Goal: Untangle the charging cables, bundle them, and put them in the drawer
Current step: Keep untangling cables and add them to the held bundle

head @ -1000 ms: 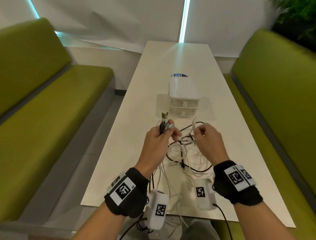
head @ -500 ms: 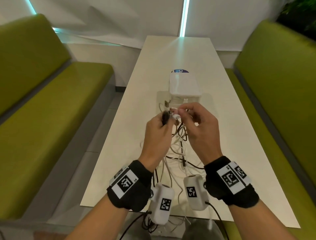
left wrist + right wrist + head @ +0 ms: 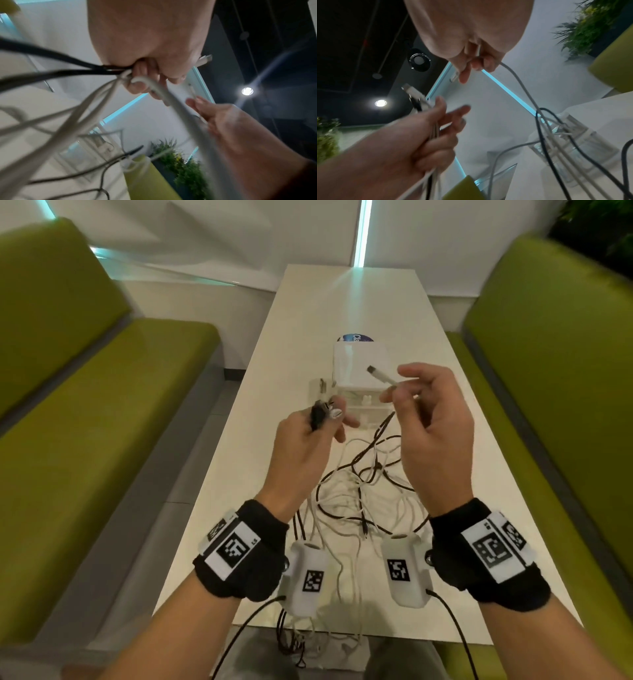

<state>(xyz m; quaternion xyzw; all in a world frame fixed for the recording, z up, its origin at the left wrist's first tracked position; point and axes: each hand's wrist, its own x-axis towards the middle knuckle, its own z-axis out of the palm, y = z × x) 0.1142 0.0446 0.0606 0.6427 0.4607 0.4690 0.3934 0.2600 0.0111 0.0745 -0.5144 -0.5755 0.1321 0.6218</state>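
Observation:
A tangle of white and black charging cables point(image 3: 359, 491) lies on the white table point(image 3: 239, 474) between my wrists, and some strands hang over the near edge. My left hand point(image 3: 322, 426) grips several cable ends point(image 3: 323, 414), black and white plugs sticking up from the fist point(image 3: 137, 75). My right hand point(image 3: 407, 392) pinches one white cable end point(image 3: 380, 376) between thumb and forefinger, plug pointing up and left; its cable point(image 3: 513, 73) trails down into the tangle. A small translucent drawer unit point(image 3: 359, 364) stands behind the hands, drawers closed.
Green benches point(image 3: 85, 405) point(image 3: 565, 371) flank the table on both sides. A blue round sticker point(image 3: 354, 337) lies behind the drawer unit. Plants point(image 3: 590, 24) stand at the far right. The far half of the table point(image 3: 356, 296) holds nothing else.
My right hand has pulled away to the right and upward, drawing one white cable end out from the bunch in my left hand. The left hand has lowered slightly, still gripping its ends.

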